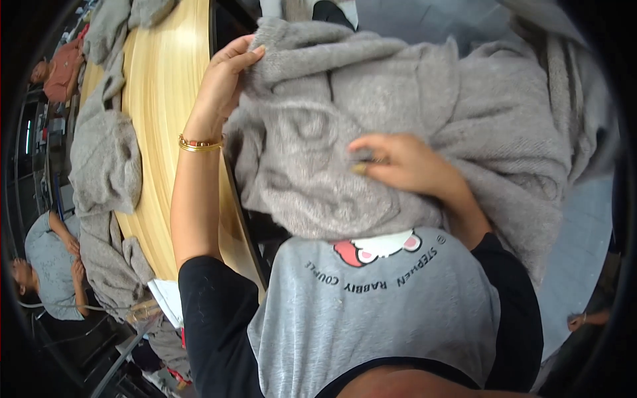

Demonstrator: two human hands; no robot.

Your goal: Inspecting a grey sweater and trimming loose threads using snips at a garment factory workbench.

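A grey fuzzy knit garment (385, 86) is heaped over my lap in loose folds. At its far left end my left hand (233, 69) pinches a folded edge, thumb on top and fingers partly behind the fabric. Gold bangles circle that wrist. Above the middle of the knit is my right hand (401, 162), thumb and index finger apart and a little blurred. A dark smear lies between these fingertips, too unclear to name. Whether this hand touches the cloth I cannot tell.
To my left runs a wooden table (166, 79), its edge close by my left arm. More grey knit pieces (106, 162) lie along its far side. Two people sit beyond it, one in a grey shirt (53, 265). Another person's hand (577, 323) shows at far right.
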